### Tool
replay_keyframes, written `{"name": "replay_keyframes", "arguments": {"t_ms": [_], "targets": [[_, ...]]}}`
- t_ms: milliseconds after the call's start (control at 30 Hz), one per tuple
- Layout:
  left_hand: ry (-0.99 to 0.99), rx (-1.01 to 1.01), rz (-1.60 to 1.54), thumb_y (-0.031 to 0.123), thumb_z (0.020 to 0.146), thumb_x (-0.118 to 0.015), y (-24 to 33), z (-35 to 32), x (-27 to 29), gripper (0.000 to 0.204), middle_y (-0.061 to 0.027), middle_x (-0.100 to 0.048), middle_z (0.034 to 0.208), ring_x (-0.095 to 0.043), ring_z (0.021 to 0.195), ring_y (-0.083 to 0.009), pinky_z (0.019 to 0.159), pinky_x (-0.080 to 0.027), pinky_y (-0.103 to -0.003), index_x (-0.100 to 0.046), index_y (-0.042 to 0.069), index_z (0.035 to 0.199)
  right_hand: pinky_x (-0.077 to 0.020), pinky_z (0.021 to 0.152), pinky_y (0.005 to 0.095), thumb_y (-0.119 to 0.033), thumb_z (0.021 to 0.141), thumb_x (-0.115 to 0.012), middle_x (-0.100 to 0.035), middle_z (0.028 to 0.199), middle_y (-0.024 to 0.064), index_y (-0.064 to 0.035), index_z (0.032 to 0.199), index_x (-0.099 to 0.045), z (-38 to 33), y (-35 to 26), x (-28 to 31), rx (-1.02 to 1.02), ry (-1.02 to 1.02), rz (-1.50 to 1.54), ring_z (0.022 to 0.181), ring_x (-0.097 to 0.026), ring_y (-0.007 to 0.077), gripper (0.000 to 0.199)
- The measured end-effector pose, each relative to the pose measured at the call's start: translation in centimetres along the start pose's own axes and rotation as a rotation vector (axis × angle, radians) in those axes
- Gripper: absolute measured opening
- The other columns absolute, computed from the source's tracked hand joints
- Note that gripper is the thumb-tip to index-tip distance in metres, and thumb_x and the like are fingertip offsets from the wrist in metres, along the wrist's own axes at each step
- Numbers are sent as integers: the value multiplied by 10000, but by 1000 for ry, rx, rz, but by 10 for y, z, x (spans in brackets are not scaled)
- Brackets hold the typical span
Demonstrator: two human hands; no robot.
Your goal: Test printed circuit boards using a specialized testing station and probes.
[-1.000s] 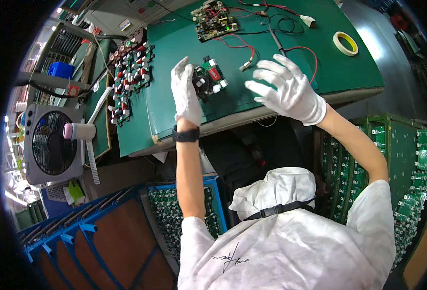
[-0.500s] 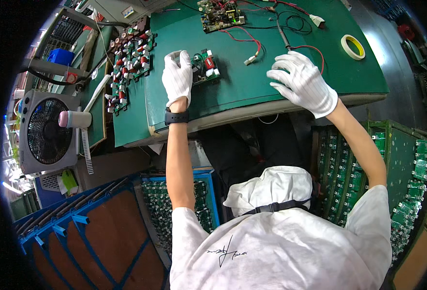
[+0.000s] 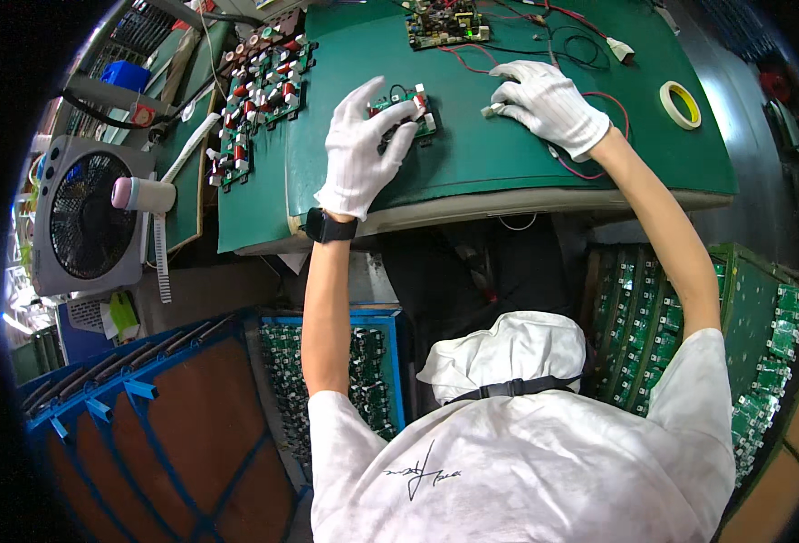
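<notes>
A small green circuit board point(image 3: 428, 125) with white and red parts lies on the green mat. My left hand point(image 3: 363, 149), in a white striped glove, reaches over its left side with fingers spread, covering part of it; whether the fingertips touch the board I cannot tell. To the right, my gloved right hand point(image 3: 553, 110) pinches a small white wire connector point(image 3: 489, 111) at its fingertips, above the mat. A red wire point(image 3: 624, 113) runs round behind that hand.
Several similar boards point(image 3: 263, 104) stand in rows at the left. A larger populated board point(image 3: 444, 23) with a lit green spot sits at the back. A tape roll point(image 3: 680, 105) lies at right. A fan point(image 3: 91, 217) stands left, and board racks point(image 3: 635, 326) are below the bench point(image 3: 508, 172).
My left hand has opened its fingers and shifted right over the small board. My right hand has moved up from the bare mat and taken hold of the white connector.
</notes>
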State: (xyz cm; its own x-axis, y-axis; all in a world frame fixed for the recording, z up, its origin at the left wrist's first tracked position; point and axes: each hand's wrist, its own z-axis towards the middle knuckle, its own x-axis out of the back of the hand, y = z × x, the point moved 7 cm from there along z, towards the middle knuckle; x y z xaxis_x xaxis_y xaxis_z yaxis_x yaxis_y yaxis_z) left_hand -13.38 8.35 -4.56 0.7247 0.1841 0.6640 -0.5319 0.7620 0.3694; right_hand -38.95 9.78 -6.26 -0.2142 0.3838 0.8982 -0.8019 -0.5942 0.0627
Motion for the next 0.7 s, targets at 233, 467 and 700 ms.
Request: {"name": "replay_keyframes", "arguments": {"t_ms": [233,467,700], "targets": [[23,-147,133,229,868,-822,-9,-5,-19,276,-171,-588,1433,-590,1265,-378,1039,-487,-452,-776,211,1140,-523,939,421,-230,936,-720,-717,989,84,-110,1052,-758,29,-9,15,89,87,212,1012,-681,294,171],[43,-175,105,177,855,-821,-7,-8,-19,309,-126,-595,1426,-600,1253,-360,1025,-499,-463,-738,208,1151,-508,841,429,-321,979,-673,-662,877,75,-111,1030,-768,55,-33,10,93,-74,162,895,-649,296,237],[77,-208,113,167,829,-829,-4,-9,-20,283,-100,-609,1378,-606,1248,-332,1007,-498,-455,-704,185,1083,-504,810,441,-339,982,-673,-639,841,85,-106,1002,-760,65,-35,6,64,-120,175,864,-633,303,250]]}}
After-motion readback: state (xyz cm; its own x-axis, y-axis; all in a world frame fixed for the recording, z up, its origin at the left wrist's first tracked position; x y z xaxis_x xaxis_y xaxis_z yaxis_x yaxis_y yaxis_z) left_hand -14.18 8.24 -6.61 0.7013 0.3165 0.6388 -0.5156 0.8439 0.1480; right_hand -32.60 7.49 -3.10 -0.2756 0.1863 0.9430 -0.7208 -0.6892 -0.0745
